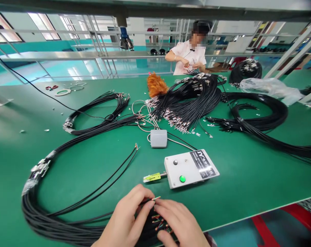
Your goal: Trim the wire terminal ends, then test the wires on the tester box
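Hands meet at the near edge of the green-matted workbench point(248, 178). The left hand point(127, 219) and the right hand point(177, 223) are both closed in a pinch on the stripped ends of a bundle of thin black cables point(68, 219), with one bare wire tip point(157, 198) poking out between the fingertips and coloured cores showing under the right palm. The bundle loops away to the left along the mat (it is bound with pale tape partway round). Just beyond the hands lies a flat white metal box with a green button and a black label point(190, 168), a yellow-green clip point(151, 177) sticking out of its left side. Farther back sits a small grey plastic box point(158, 138) on a grey cord, then a large heap of black cables with metal terminals point(186, 103) and an orange feather duster point(156, 85). Across the bench, a person in a pale shirt point(188, 56) handles wires.
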The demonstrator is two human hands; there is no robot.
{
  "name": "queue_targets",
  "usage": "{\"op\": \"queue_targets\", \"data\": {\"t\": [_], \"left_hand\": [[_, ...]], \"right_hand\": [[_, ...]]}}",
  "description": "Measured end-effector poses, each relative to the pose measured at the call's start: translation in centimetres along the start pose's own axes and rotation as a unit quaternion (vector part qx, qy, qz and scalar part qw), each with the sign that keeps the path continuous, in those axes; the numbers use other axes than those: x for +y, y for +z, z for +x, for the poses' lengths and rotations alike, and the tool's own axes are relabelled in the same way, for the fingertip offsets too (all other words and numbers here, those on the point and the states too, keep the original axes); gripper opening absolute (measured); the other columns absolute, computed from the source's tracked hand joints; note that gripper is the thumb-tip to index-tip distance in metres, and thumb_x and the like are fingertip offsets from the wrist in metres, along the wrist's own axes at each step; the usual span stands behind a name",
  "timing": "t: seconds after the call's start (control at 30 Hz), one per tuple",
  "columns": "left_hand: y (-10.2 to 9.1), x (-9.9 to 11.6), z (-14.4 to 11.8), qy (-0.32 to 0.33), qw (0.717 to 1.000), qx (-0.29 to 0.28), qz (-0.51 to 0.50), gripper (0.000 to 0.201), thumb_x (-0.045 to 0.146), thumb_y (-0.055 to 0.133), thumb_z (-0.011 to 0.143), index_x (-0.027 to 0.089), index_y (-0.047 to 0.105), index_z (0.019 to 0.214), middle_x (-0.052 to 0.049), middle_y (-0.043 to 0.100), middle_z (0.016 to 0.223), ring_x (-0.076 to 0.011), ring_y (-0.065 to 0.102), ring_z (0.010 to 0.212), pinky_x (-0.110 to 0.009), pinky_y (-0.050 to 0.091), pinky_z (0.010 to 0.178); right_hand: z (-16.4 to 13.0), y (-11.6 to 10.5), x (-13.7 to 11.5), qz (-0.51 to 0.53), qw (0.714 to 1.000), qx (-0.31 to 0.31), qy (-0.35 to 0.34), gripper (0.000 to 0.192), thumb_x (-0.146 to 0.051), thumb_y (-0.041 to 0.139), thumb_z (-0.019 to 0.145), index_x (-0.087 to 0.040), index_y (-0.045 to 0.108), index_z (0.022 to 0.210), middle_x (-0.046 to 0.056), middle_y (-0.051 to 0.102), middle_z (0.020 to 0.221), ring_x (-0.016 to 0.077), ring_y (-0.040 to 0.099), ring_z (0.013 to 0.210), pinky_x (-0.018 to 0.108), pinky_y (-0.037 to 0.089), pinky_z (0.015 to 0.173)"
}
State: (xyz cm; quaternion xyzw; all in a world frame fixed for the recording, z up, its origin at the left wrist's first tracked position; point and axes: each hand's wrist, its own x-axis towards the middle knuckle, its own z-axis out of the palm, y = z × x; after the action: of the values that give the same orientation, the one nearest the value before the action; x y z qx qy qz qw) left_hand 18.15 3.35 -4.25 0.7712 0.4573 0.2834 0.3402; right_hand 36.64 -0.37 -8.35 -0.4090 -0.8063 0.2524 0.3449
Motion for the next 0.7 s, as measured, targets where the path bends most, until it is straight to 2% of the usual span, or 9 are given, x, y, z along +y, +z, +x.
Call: {"op": "queue_targets", "data": {"t": [0.1,0.13,0.17,0.23,0.3,0.4,0.47,0.57,0.7], "left_hand": [[-0.1,0.0,0.0,-0.05,0.998,0.008,-0.034,0.018,0.025,0.043,0.093,0.021,0.058,0.083,0.003,0.057,0.065,-0.0115,0.055,0.058,-0.019,0.044,0.057],[-0.1,-0.1,-0.1,-0.067,0.997,0.01,-0.047,0.021,0.027,0.042,0.093,0.02,0.057,0.081,0.003,0.055,0.061,-0.0113,0.054,0.056,-0.019,0.044,0.057],[0.0,-0.1,-0.2,-0.079,0.995,0.012,-0.06,0.024,0.027,0.04,0.094,0.02,0.057,0.078,0.004,0.054,0.057,-0.0113,0.054,0.055,-0.02,0.044,0.058],[0.1,-0.3,-0.3,-0.088,0.993,0.014,-0.084,0.025,0.028,0.039,0.094,0.02,0.056,0.077,0.005,0.052,0.055,-0.0117,0.056,0.057,-0.021,0.046,0.066],[0.2,-0.5,-0.5,-0.088,0.991,0.011,-0.096,0.024,0.028,0.038,0.095,0.02,0.055,0.08,0.005,0.051,0.054,-0.0117,0.056,0.057,-0.022,0.046,0.069],[0.3,-0.6,-0.6,-0.093,0.991,0.004,-0.098,0.024,0.029,0.036,0.095,0.02,0.055,0.082,0.006,0.048,0.052,-0.0106,0.052,0.051,-0.02,0.043,0.06],[0.3,-0.6,-0.6,-0.093,0.991,0.002,-0.093,0.025,0.03,0.036,0.095,0.021,0.054,0.081,0.006,0.048,0.052,-0.0101,0.05,0.05,-0.019,0.041,0.055],[0.2,-0.3,-0.7,-0.084,0.993,-0.003,-0.085,0.024,0.03,0.038,0.095,0.02,0.054,0.079,0.006,0.048,0.054,-0.0098,0.048,0.049,-0.018,0.039,0.052],[0.2,-0.3,-0.6,-0.065,0.995,0.0,-0.077,0.024,0.029,0.039,0.094,0.021,0.054,0.078,0.005,0.048,0.056,-0.0103,0.047,0.049,-0.018,0.039,0.05]], "right_hand": [[0.2,0.7,0.0,0.06,0.993,-0.1,0.032,0.016,-0.023,0.058,0.084,-0.022,0.072,0.093,0.007,0.075,0.077,0.0228,0.069,0.065,0.031,0.051,0.06],[0.3,0.5,0.1,0.089,0.988,-0.112,0.052,0.015,-0.022,0.058,0.084,-0.023,0.072,0.088,0.005,0.074,0.072,0.0208,0.068,0.062,0.029,0.051,0.059],[0.4,0.2,0.0,0.118,0.984,-0.106,0.081,0.014,-0.022,0.058,0.084,-0.023,0.072,0.085,0.005,0.074,0.072,0.0196,0.068,0.063,0.028,0.051,0.06],[0.8,-0.5,-0.2,0.177,0.969,-0.04,0.166,0.013,-0.025,0.058,0.084,-0.022,0.07,0.086,0.006,0.072,0.077,0.0192,0.067,0.068,0.028,0.051,0.063],[1.6,-0.8,-0.5,0.26,0.931,0.037,0.255,0.015,-0.032,0.058,0.084,-0.021,0.067,0.088,0.006,0.07,0.078,0.0181,0.065,0.067,0.028,0.05,0.063],[3.1,-0.2,-1.0,0.413,0.844,0.091,0.331,0.026,-0.043,0.064,0.08,-0.019,0.064,0.088,0.002,0.064,0.071,0.0122,0.06,0.052,0.024,0.045,0.053],[4.2,0.3,-1.3,0.49,0.795,0.096,0.344,0.033,-0.048,0.067,0.076,-0.017,0.062,0.087,-0.001,0.06,0.065,0.0082,0.054,0.045,0.021,0.037,0.047],[5.4,0.6,-1.9,0.568,0.739,0.094,0.351,0.036,-0.05,0.068,0.075,-0.016,0.06,0.085,-0.004,0.055,0.06,0.0053,0.048,0.042,0.019,0.029,0.044],[6.0,0.8,-2.3,0.612,0.697,0.099,0.361,0.034,-0.046,0.072,0.072,-0.016,0.058,0.079,-0.006,0.05,0.054,0.0038,0.043,0.04,0.018,0.023,0.043]]}}
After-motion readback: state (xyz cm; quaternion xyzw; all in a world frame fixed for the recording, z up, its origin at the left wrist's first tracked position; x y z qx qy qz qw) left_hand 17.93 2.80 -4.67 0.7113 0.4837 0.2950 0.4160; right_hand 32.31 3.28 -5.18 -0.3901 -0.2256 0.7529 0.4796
